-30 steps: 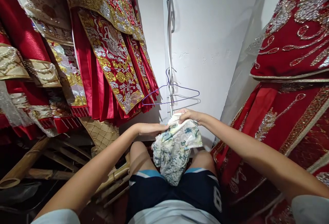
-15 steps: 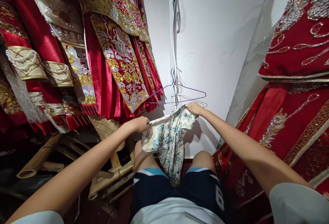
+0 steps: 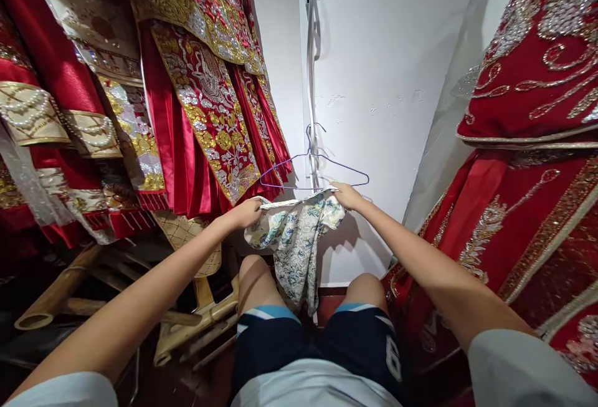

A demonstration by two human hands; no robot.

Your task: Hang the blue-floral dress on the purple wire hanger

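A pale floral shirt (image 3: 299, 239) with blue-green and yellow print hangs stretched between my two hands. My left hand (image 3: 247, 212) is closed on one upper corner of it. At the opposite upper corner, my right hand (image 3: 346, 196) pinches the cloth. Its upper edge runs nearly straight from hand to hand, and the lower part drapes in folds between my knees. Just above that edge is a thin purple wire hanger (image 3: 339, 162), hanging by its hook at the white wall strip. Whether the shirt touches the hanger's bottom bar I cannot tell.
Red robes with gold and silver embroidery (image 3: 210, 114) hang at the left. Another red beaded garment (image 3: 523, 101) fills the right side. Below left are bamboo chair parts (image 3: 60, 288). A white wall (image 3: 374, 45) with a vertical strip (image 3: 309, 52) stands ahead.
The shirt is spread wider between my hands, its upper edge straighter and its lower part swung forward, away from my lap. The whole view has shifted slightly. Both hands keep their hold.
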